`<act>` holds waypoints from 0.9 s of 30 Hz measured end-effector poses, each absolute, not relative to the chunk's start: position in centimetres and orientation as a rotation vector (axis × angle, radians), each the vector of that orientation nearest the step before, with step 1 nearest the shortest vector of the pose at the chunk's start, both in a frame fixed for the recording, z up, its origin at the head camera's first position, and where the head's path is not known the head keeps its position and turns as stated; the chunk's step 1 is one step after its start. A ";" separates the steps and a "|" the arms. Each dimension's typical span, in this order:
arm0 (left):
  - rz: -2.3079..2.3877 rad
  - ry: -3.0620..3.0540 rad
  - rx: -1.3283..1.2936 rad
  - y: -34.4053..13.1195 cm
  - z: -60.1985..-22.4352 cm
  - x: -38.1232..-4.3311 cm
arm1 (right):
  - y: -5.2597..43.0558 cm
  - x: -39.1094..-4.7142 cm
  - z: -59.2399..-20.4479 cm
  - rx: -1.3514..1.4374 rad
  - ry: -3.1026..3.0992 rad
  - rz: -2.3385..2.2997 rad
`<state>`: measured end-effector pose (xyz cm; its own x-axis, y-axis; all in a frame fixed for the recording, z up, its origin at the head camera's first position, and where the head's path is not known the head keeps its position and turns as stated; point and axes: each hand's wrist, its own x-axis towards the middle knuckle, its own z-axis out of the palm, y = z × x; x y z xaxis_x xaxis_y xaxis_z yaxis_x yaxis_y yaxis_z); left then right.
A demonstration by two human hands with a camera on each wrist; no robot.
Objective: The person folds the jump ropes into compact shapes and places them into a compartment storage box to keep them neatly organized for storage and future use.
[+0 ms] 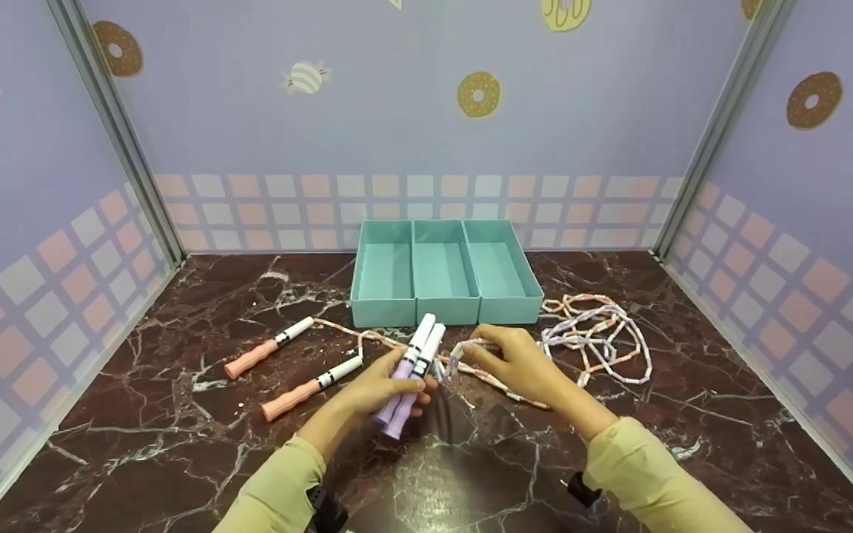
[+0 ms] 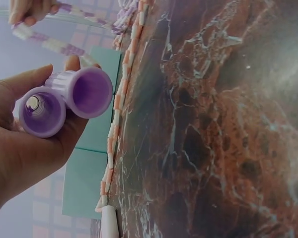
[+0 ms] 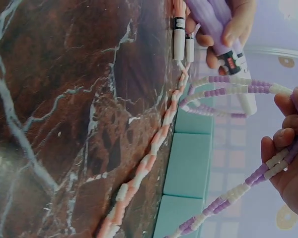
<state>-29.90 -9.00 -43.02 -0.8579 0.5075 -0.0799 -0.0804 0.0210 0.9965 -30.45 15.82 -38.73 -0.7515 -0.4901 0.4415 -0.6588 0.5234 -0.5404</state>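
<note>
My left hand (image 1: 376,386) grips the two purple-and-white handles (image 1: 434,342) of a beaded jump rope side by side. In the left wrist view, the hollow purple ends (image 2: 92,92) of these handles face the camera. With its fingers curled, my right hand (image 1: 521,363) holds the doubled purple-and-white beaded cord (image 3: 228,90) a short way from the handles. Part of that cord loops between the hands. An orange-and-white jump rope lies on the table; its two handles (image 1: 251,359) are at the left, and its beaded cord (image 1: 497,383) passes behind my hands.
A teal box (image 1: 447,312) with three compartments stands at the back, near the patterned wall (image 1: 426,96). To its right lies a tangled heap of beaded cord (image 1: 604,333), orange and purple mixed. The tabletop (image 1: 175,444) is dark marbled stone.
</note>
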 end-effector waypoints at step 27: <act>1.705 1.977 0.472 -6.4 -44.2 -29.4 | 12.6 -31.2 -37.7 1.076 -2.610 0.957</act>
